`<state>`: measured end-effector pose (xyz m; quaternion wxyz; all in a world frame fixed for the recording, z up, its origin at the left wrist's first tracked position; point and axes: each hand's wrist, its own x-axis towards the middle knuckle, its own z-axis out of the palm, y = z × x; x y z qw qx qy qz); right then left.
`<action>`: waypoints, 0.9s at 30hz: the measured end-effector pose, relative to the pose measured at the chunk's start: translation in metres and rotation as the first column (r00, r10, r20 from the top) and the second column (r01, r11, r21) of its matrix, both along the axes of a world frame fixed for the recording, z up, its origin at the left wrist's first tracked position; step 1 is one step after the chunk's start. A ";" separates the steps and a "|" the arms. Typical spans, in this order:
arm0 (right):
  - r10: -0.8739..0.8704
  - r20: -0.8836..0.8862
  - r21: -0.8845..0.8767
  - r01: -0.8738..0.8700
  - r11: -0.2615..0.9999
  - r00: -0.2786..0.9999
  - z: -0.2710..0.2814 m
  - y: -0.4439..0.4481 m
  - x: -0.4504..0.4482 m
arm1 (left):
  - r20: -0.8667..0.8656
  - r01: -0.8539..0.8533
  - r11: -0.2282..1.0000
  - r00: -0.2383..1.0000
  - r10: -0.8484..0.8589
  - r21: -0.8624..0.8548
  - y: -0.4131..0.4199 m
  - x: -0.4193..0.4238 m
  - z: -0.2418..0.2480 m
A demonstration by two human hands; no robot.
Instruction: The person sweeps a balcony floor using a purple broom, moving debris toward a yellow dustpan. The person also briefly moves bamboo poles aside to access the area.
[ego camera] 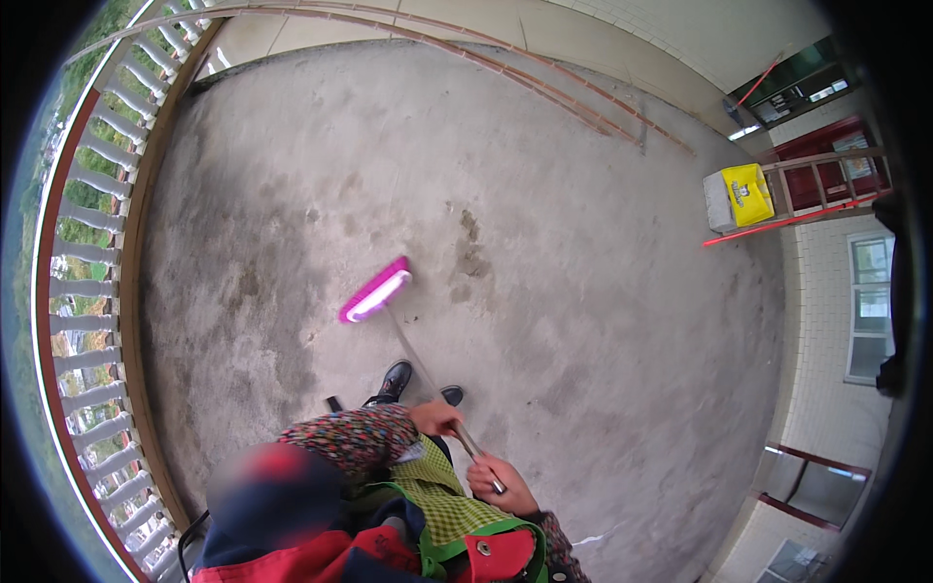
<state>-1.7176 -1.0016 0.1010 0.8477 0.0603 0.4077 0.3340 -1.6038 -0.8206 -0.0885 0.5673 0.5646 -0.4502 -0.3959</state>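
A broom with a magenta bristle head [375, 291] lies angled on the concrete floor ahead of my shoes [396, 379]. Its metal handle [412, 346] slants back toward my body. My left hand [435, 418] is closed around the handle partway up. Close to the handle's top end, my right hand [503, 482] grips it too, with the dark end cap [498, 487] showing past the fingers. Patterned sleeves cover both arms. A green checked apron [452, 488] covers my front.
Long thin poles [510, 69] lie across the far floor. A white balustrade [87, 251] borders the left. Toward the right, a wooden ladder [824, 164] stands by a yellow bag [747, 194] and a red pole [794, 218]. Dark stains [470, 248] mark the concrete [619, 328].
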 end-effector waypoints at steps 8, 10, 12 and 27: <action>0.085 -0.334 -0.729 -0.315 0.608 0.939 0.093 -0.056 -0.138 | -0.975 0.577 0.817 0.194 -0.111 0.022 -0.199 -0.165 0.051; 0.069 -0.371 -0.810 -0.359 0.464 0.926 0.093 -0.057 -0.135 | -0.949 0.547 0.837 0.269 -0.162 0.012 -0.221 -0.165 0.068; 0.218 -0.360 -0.884 -0.407 0.230 0.907 0.094 -0.052 -0.129 | -0.975 0.634 0.761 0.224 -0.013 0.136 -0.237 -0.161 0.087; -0.164 0.542 -0.018 0.207 0.978 0.824 0.023 -0.073 0.063 | -0.565 -0.141 0.785 0.619 0.545 0.603 -0.140 0.091 0.074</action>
